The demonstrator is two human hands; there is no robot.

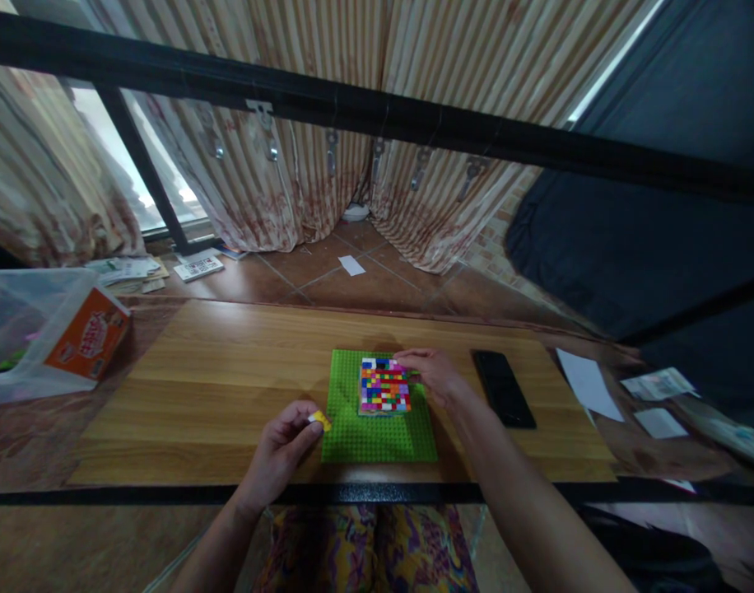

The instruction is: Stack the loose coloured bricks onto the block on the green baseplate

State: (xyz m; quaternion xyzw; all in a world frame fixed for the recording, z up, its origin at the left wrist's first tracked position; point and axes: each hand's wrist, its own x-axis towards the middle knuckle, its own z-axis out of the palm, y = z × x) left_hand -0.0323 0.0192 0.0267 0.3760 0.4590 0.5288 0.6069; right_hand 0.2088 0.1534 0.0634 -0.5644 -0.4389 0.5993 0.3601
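A block of small multicoloured toy bricks (385,387) stands on a green studded baseplate (377,441). My right hand (435,375) reaches over the block's far right corner, its fingers bent and touching the bricks there; whether a loose brick is under the fingertips is hidden. Just off the baseplate's left edge, my left hand (284,441) pinches a few yellow bricks (321,420) between thumb and fingers, with a bit of white beside them.
The wooden table (229,371) carries a black phone (504,389) to the right. At the left stands a clear plastic bin (37,321) with an orange label. A dark metal bar (352,107) crosses above, and papers (590,383) lie to the right.
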